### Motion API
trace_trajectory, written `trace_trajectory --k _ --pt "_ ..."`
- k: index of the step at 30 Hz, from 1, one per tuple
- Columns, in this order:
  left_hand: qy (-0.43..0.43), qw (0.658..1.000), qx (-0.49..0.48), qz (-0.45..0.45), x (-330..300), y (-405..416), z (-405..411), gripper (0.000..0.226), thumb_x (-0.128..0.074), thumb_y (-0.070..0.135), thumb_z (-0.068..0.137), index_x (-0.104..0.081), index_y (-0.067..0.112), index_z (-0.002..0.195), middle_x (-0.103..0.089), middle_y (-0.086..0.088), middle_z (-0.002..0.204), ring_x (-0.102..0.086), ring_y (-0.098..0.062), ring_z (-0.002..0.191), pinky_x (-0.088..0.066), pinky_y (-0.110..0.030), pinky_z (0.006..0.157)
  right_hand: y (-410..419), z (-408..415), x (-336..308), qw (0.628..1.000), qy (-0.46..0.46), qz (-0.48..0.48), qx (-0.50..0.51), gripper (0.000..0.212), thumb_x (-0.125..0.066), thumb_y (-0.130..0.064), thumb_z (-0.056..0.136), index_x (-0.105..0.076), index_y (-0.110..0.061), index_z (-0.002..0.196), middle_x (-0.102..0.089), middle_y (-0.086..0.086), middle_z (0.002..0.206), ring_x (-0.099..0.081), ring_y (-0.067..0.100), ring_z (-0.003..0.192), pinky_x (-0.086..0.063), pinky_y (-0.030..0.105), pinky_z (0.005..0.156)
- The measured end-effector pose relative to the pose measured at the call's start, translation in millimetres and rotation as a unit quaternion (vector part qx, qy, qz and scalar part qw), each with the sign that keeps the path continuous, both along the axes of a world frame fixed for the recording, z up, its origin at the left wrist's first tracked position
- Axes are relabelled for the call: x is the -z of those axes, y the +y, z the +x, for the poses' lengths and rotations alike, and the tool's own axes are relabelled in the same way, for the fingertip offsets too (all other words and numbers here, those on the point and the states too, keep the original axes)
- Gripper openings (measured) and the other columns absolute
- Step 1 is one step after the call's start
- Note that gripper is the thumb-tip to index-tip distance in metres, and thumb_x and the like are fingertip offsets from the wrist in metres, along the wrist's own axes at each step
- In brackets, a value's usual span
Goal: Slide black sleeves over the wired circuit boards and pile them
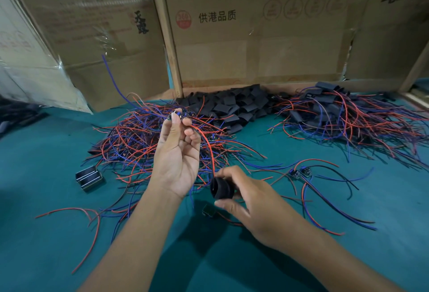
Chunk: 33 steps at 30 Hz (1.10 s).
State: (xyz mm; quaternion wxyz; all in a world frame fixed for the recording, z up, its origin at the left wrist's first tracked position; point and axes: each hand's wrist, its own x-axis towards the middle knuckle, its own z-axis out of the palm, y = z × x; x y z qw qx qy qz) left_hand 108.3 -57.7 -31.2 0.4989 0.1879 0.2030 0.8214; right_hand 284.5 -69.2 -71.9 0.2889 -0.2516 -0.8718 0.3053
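My left hand [177,152] is raised over the table and pinches a small wired circuit board [174,115] at its fingertips; its red and blue wires hang down toward my right hand. My right hand [250,196] holds a black sleeve [221,187] squeezed open between thumb and fingers, its mouth facing left, with the hanging wires reaching it. A tangle of unsleeved boards with red and blue wires [139,143] lies behind my left hand. Loose black sleeves [234,108] are heaped at the back. Sleeved boards with wires [343,117] are piled at the right.
The table has a teal cloth [58,233]. Cardboard boxes [255,36] wall off the back. A small metal part [89,177] sits at the left. Two loose boards with wires [300,173] lie right of my right hand. A small black piece [207,210] lies under it.
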Motion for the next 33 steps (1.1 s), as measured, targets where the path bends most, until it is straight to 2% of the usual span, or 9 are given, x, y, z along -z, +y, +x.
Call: trace_trajectory --k 4,9,12,16,20,22,25,30,33 --pt "0.008 1.0 0.0 -0.004 0.3 -0.6 1.6 0.008 -0.063 0.023 0.085 -0.062 0.019 0.091 -0.065 0.003 0.073 -0.055 -0.003 0.055 -0.049 -0.015 0.055 -4.0 -2.1 1.2 0.999 0.034 -0.026 0.011 0.032 -0.061 -0.037 0.093 -0.046 -0.027 0.119 -0.065 -0.01 0.102 -0.061 0.011 0.09 -0.05 0.035 0.084" --pt "0.064 0.998 0.01 0.007 -0.6 -5.1 5.3 0.004 -0.062 0.022 0.086 -0.065 0.019 0.087 -0.066 0.001 0.076 -0.056 -0.005 0.059 -0.051 -0.016 0.06 -2.5 -3.2 2.4 0.993 0.097 -0.055 0.05 0.029 -0.054 -0.054 0.088 -0.048 -0.038 0.111 -0.066 -0.025 0.099 -0.065 0.0 0.088 -0.048 0.015 0.078" --pt "0.14 0.99 0.029 0.002 2.0 -7.3 14.0 0.007 -0.061 0.021 0.086 -0.067 0.018 0.089 -0.072 -0.007 0.087 -0.063 -0.01 0.064 -0.055 -0.019 0.064 4.6 1.2 -0.5 0.987 0.118 -0.037 0.107 0.03 -0.053 -0.06 0.085 -0.048 -0.04 0.107 -0.066 -0.027 0.095 -0.065 -0.001 0.085 -0.048 0.016 0.076" --pt "0.227 0.971 0.067 -0.014 9.9 -8.7 31.6 0.011 -0.066 0.017 0.083 -0.065 0.015 0.094 -0.073 -0.014 0.104 -0.068 -0.016 0.073 -0.056 -0.023 0.07 20.8 14.5 -9.4 0.976 0.13 0.003 0.175 0.029 -0.057 -0.054 0.085 -0.052 -0.037 0.108 -0.069 -0.018 0.091 -0.065 0.0 0.083 -0.048 0.019 0.076" --pt "0.313 0.946 0.061 -0.06 20.2 -8.9 45.8 0.023 -0.08 0.023 0.065 -0.075 0.02 0.087 -0.066 0.002 0.084 -0.057 -0.009 0.074 -0.048 -0.019 0.071 31.8 25.7 -15.7 0.974 0.118 0.056 0.187 0.023 -0.069 -0.03 0.087 -0.059 -0.026 0.107 -0.066 -0.016 0.088 -0.059 -0.001 0.08 -0.041 0.005 0.069" --pt "0.326 0.94 0.073 -0.072 23.2 -8.2 48.2 0.025 -0.082 0.021 0.064 -0.077 0.018 0.089 -0.061 0.004 0.075 -0.052 -0.01 0.068 -0.045 -0.018 0.068 34.3 27.8 -16.1 0.975 0.109 0.063 0.185 0.026 -0.072 -0.022 0.086 -0.06 -0.02 0.109 -0.065 -0.012 0.092 -0.057 0.001 0.082 -0.038 0.004 0.071" --pt "0.341 0.933 0.086 -0.078 22.0 -8.4 45.7 0.021 -0.084 0.015 0.072 -0.077 0.015 0.091 -0.062 0.0 0.076 -0.051 -0.011 0.062 -0.047 -0.018 0.063 36.9 30.0 -16.0 0.978 0.081 0.075 0.177 0.029 -0.072 -0.021 0.086 -0.06 -0.019 0.113 -0.063 -0.011 0.097 -0.052 -0.004 0.084 -0.035 0.004 0.075" --pt "0.343 0.933 0.063 -0.09 20.5 -8.4 43.4 0.029 -0.076 0.021 0.077 -0.071 0.001 0.097 -0.063 -0.009 0.077 -0.056 -0.015 0.062 -0.05 -0.024 0.066 39.5 34.3 -16.6 0.979 0.055 0.102 0.169 0.027 -0.064 -0.029 0.088 -0.058 -0.023 0.113 -0.056 -0.013 0.095 -0.047 -0.003 0.082 -0.035 0.011 0.074" --pt "0.311 0.944 0.071 -0.081 20.2 -8.5 42.5 0.021 -0.076 0.017 0.071 -0.069 0.007 0.088 -0.064 -0.009 0.076 -0.06 -0.017 0.06 -0.054 -0.023 0.062 41.0 36.4 -16.7 0.977 0.03 0.126 0.169 0.03 -0.065 -0.029 0.09 -0.056 -0.022 0.118 -0.057 -0.01 0.1 -0.051 0.005 0.087 -0.042 0.022 0.077"
